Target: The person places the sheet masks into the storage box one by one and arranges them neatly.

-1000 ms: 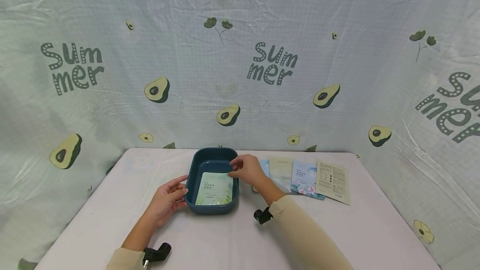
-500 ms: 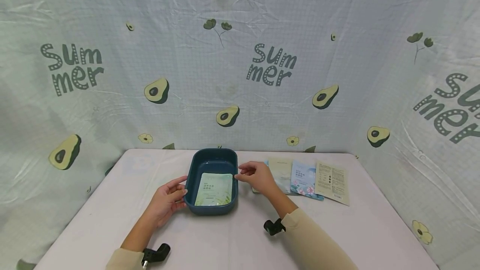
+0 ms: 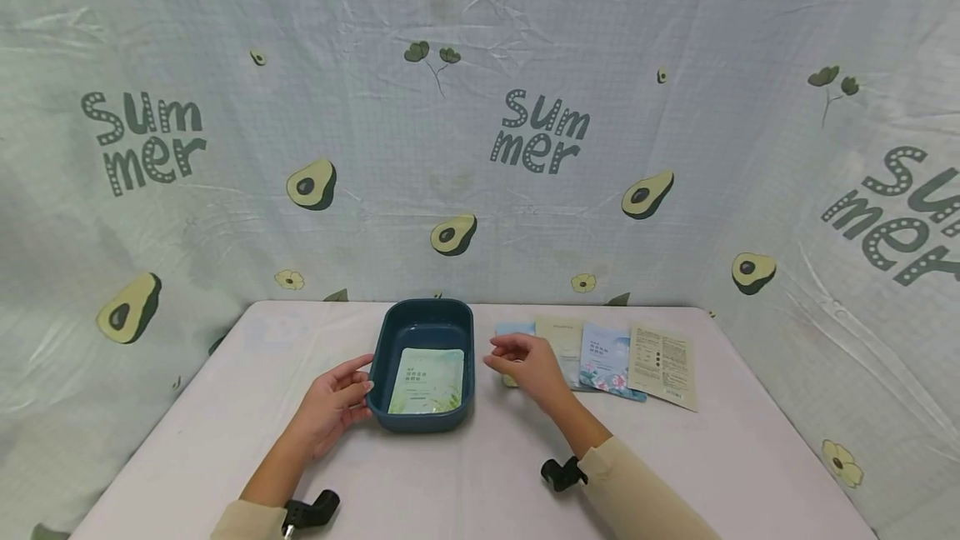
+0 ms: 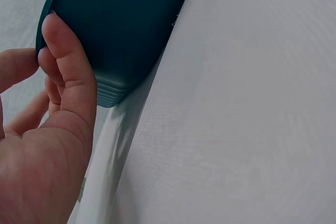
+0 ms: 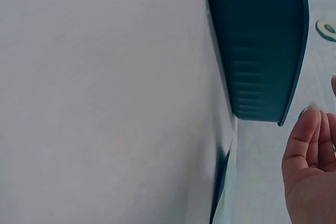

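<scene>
Head view: resting spread left hand (image 3: 335, 407) against tray (image 3: 422, 423) with green packet (image 3: 427, 382) in, holding empty right hand (image 3: 532, 370) half-bent by other packets (image 3: 604, 357) seemingly left!

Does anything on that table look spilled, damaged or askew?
Nothing looks spilled or damaged. One slightly untidy spot: the rightmost beige packet lies crooked, overlapping the edge of the blue floral packet beside it.

Smooth plastic bin (image 3: 423, 424), wrinkled backdrop (image 3: 360, 123)
</scene>
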A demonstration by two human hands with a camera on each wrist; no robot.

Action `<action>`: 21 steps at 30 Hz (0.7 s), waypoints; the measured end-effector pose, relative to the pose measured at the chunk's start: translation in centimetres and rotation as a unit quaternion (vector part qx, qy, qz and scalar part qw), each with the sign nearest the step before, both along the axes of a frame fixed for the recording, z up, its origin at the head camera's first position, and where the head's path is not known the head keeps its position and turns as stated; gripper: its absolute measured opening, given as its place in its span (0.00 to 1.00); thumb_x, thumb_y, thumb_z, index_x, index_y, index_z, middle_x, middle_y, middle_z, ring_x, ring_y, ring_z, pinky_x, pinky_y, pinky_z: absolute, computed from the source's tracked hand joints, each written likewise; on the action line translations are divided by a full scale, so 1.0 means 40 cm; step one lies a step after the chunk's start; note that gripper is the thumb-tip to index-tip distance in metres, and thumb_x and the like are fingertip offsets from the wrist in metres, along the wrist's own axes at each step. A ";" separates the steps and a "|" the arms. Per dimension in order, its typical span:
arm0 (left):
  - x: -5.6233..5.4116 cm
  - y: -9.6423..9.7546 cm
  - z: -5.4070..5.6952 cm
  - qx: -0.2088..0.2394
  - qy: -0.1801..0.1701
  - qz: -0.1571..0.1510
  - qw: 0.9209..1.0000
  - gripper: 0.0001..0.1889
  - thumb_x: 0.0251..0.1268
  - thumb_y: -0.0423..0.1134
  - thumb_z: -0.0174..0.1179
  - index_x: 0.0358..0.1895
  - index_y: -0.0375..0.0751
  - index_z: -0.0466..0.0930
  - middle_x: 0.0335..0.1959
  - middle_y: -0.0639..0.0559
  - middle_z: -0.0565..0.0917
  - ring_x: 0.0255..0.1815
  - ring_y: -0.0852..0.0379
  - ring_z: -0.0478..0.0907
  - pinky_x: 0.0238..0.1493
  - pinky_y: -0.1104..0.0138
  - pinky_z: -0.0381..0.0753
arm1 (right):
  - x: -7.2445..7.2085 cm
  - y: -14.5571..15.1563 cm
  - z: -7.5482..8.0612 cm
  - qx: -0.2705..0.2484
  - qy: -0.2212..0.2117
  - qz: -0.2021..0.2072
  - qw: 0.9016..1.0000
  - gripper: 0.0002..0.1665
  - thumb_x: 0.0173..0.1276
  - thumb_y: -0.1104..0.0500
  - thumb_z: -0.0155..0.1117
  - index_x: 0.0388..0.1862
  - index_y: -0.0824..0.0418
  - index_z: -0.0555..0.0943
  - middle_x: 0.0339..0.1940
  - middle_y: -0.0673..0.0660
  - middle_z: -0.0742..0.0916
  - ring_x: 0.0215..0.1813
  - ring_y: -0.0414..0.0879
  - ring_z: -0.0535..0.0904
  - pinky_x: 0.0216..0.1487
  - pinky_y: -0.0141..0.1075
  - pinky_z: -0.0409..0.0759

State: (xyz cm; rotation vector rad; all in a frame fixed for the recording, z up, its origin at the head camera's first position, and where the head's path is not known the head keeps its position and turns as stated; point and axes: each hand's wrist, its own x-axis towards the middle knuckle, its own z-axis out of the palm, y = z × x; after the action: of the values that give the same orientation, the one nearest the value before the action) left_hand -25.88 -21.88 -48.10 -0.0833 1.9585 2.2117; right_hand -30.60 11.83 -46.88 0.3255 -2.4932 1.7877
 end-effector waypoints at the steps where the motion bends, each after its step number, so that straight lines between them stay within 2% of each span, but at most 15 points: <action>1: 0.000 0.000 -0.001 0.000 0.000 0.001 1.000 0.31 0.77 0.31 0.54 0.79 0.39 0.60 0.44 0.52 0.76 0.36 0.58 0.80 0.42 0.69 0.87 | 0.003 0.002 -0.002 -0.007 -0.001 -0.001 1.000 0.19 0.62 0.54 0.78 0.52 0.56 0.88 0.40 0.53 0.89 0.42 0.43 0.84 0.43 0.27 0.82; 4: -0.002 -0.001 -0.002 -0.001 0.000 0.001 1.000 0.30 0.77 0.31 0.55 0.79 0.40 0.60 0.45 0.51 0.76 0.37 0.58 0.80 0.42 0.69 0.87 | 0.011 0.012 -0.007 -0.021 0.005 -0.007 1.000 0.18 0.62 0.54 0.78 0.50 0.56 0.89 0.40 0.53 0.89 0.42 0.43 0.84 0.43 0.26 0.82; 14: -0.002 -0.001 -0.002 0.000 -0.002 -0.001 1.000 0.31 0.77 0.31 0.54 0.79 0.40 0.59 0.44 0.51 0.77 0.36 0.58 0.81 0.42 0.68 0.87 | 0.043 0.053 -0.013 -0.067 0.013 -0.016 0.997 0.22 0.62 0.58 0.78 0.52 0.67 0.86 0.39 0.56 0.89 0.41 0.42 0.84 0.42 0.27 0.85; 21: -0.001 -0.003 -0.002 0.001 -0.002 -0.006 1.000 0.31 0.77 0.32 0.55 0.80 0.40 0.59 0.46 0.50 0.78 0.36 0.59 0.81 0.42 0.69 0.87 | 0.062 0.087 -0.011 -0.075 -0.004 -0.023 0.997 0.23 0.62 0.55 0.78 0.53 0.64 0.87 0.41 0.55 0.88 0.43 0.42 0.84 0.43 0.29 0.85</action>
State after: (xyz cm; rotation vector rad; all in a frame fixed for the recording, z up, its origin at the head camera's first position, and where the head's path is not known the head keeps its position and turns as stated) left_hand -25.93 -22.01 -48.18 -0.0745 1.9494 2.2049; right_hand -28.13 15.30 -47.32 0.2514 -2.3332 1.9477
